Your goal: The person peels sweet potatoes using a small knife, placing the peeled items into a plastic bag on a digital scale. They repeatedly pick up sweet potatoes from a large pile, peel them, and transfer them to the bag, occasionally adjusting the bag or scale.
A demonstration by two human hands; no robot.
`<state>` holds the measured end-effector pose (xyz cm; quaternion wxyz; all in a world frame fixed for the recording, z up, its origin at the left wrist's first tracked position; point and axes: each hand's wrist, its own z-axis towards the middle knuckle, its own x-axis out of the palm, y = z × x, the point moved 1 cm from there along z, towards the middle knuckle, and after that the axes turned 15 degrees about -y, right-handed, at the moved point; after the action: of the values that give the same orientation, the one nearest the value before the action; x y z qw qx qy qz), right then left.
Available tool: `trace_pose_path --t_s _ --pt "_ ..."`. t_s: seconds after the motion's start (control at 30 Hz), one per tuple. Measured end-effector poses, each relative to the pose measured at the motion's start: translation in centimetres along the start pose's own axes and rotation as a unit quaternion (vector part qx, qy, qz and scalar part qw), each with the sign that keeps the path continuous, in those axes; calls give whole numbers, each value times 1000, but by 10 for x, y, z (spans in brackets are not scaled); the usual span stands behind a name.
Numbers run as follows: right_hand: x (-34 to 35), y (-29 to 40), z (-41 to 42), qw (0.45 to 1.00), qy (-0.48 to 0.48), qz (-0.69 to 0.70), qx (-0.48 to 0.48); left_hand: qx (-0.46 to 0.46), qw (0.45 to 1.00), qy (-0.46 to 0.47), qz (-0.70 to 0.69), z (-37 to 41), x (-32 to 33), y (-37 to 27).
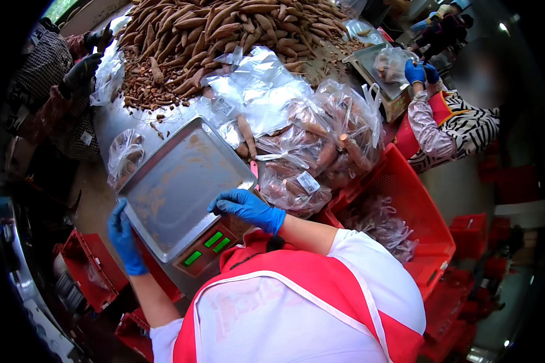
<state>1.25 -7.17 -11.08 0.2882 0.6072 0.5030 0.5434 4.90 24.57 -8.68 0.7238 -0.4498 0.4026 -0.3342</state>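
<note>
A bench scale with a stained metal tray [181,177] and green-lit displays [203,248] stands right before me; nothing lies on its tray. My left hand [126,238], in a blue glove, is at the tray's left edge, seemingly touching it, and appears to hold nothing. At the tray's near right edge is my right hand [247,209], also blue-gloved, its fingers curled; whether it grips the rim or anything else is unclear. Clear plastic bags of sweet potatoes [295,188] are heaped beyond my right hand, one bearing a label. A smaller filled bag [126,159] rests left of the tray.
A large pile of sweet potatoes [222,27] and loose plastic bags [263,86] cover the table's far part. A red crate [418,227] with bags is at right; another red crate [93,267] is lower left. A co-worker [454,122] handles a bag at right; another person [54,90] works at left.
</note>
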Motion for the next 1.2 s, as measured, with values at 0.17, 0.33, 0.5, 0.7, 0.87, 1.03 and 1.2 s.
trace_pose_path --t_s 0.17,0.33,0.5,0.7,0.87,1.03,1.2 --pt "-52 30 56 995 -34 66 -70 -114 990 44 -72 -95 25 -52" --pt "-166 58 190 868 -337 -185 -315 -160 981 66 -83 -133 35 -74" --pt "-228 74 228 708 -417 -566 -63 -197 977 36 -69 -149 26 -83" --pt "-261 68 244 827 -401 -307 -247 -185 981 -9 -56 -158 25 -86" --pt "-165 120 135 932 -253 -28 -258 -219 972 -6 -81 -152 41 -90" --pt "-107 94 56 967 -144 183 -100 -221 962 76 -142 -113 91 -124" --pt "-79 80 15 970 -112 213 -42 -126 953 199 -191 -93 136 -148"
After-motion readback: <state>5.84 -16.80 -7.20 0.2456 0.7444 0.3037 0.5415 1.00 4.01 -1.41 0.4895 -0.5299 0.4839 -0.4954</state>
